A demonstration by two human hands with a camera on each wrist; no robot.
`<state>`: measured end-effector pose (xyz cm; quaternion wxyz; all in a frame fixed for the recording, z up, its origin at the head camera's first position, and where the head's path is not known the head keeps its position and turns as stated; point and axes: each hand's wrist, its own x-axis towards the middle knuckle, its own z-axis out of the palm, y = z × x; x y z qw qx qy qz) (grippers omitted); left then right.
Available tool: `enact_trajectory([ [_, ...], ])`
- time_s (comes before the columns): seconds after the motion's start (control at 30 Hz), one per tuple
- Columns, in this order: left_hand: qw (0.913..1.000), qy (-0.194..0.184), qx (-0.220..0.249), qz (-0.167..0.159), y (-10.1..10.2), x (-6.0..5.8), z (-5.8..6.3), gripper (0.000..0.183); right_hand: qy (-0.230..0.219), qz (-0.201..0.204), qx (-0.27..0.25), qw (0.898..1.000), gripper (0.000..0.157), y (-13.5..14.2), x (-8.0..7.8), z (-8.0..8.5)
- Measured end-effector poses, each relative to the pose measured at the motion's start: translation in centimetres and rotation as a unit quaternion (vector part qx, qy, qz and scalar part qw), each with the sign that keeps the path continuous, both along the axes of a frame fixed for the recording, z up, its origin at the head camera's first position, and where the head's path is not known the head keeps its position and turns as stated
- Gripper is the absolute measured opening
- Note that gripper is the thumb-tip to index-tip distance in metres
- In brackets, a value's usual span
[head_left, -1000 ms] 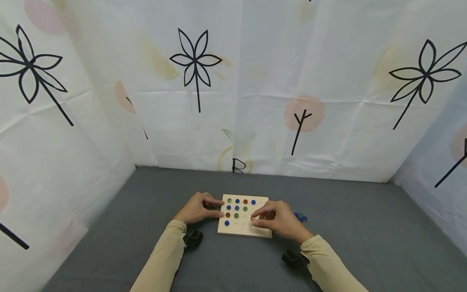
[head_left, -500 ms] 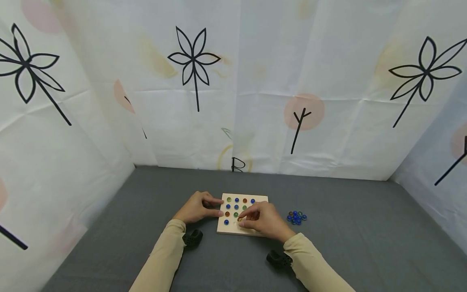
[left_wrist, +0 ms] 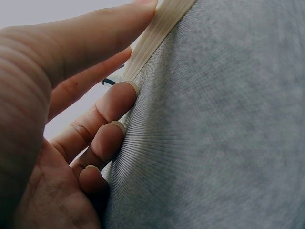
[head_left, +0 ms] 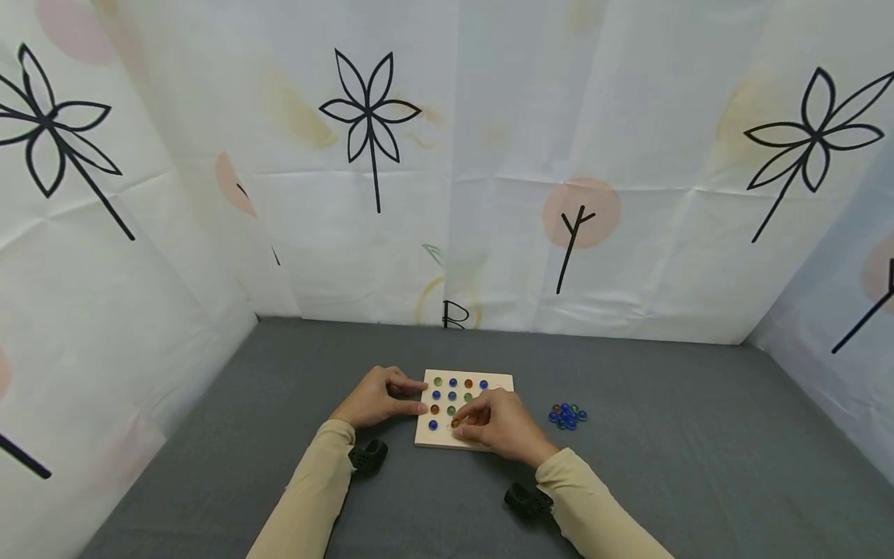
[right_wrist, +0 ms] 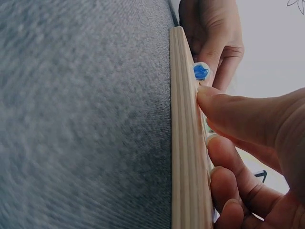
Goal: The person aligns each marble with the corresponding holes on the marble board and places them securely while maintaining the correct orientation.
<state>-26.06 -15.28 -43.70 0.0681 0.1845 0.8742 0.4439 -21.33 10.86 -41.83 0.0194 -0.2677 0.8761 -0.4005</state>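
Note:
A pale wooden board (head_left: pixel 426 435) with rows of round hollows lies on the grey cloth, holding several blue, green and amber glass marbles. My left hand (head_left: pixel 375 397) touches the board's left edge with straight thumb and index finger; in the left wrist view its other fingers (left_wrist: pixel 102 143) bend loosely beside the edge. Over the front row, my right hand (head_left: pixel 504 425) pinches an amber marble (head_left: pixel 456 423) between thumb and index finger, just right of a blue marble (head_left: pixel 433 425). The right wrist view shows that blue marble (right_wrist: pixel 201 72) close to the thumb tip. My right hand hides the board's right part.
A cluster of loose marbles (head_left: pixel 568 417), mostly blue, sits on the grey tablecloth (head_left: pixel 663 435) to the right of the board. White patterned fabric (head_left: pixel 489 233) hangs behind and at both sides. Each wrist carries a black device (head_left: pixel 368 458).
My right hand has carried the amber marble leftward across the board to the front row, near the blue marble. The loose marble cluster has come fully into sight. My left hand stays at the edge.

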Motion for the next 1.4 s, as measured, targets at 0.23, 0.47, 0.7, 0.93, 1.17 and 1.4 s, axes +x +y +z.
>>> enact_trajectory([
  [0.23,1.0,0.002,-0.003,0.001,0.05,-0.08,0.02,0.039,0.006,0.004,-0.003,1.0,0.008,-0.11,0.07,-0.18],
  [0.47,1.0,0.006,-0.002,-0.001,0.08,-0.07,-0.01,0.039,0.012,-0.004,-0.004,1.0,0.009,-0.36,0.11,-0.39],
  [0.7,1.0,0.009,0.0,-0.004,0.03,-0.04,-0.06,0.039,0.013,-0.011,0.002,1.0,0.01,-0.62,0.07,-0.62],
  [0.93,0.9999,0.009,0.0,-0.005,0.07,0.01,0.03,0.039,0.014,-0.015,0.003,1.0,0.01,-0.6,0.12,-0.59],
  [1.17,1.0,0.008,-0.003,-0.004,0.06,-0.05,-0.02,0.039,0.004,-0.01,-0.001,1.0,0.01,-0.59,0.12,-0.49],
  [1.4,0.9999,0.012,0.001,-0.006,0.07,-0.12,-0.07,0.039,-0.009,0.002,-0.003,1.0,0.011,-0.29,0.0,-0.29],
])
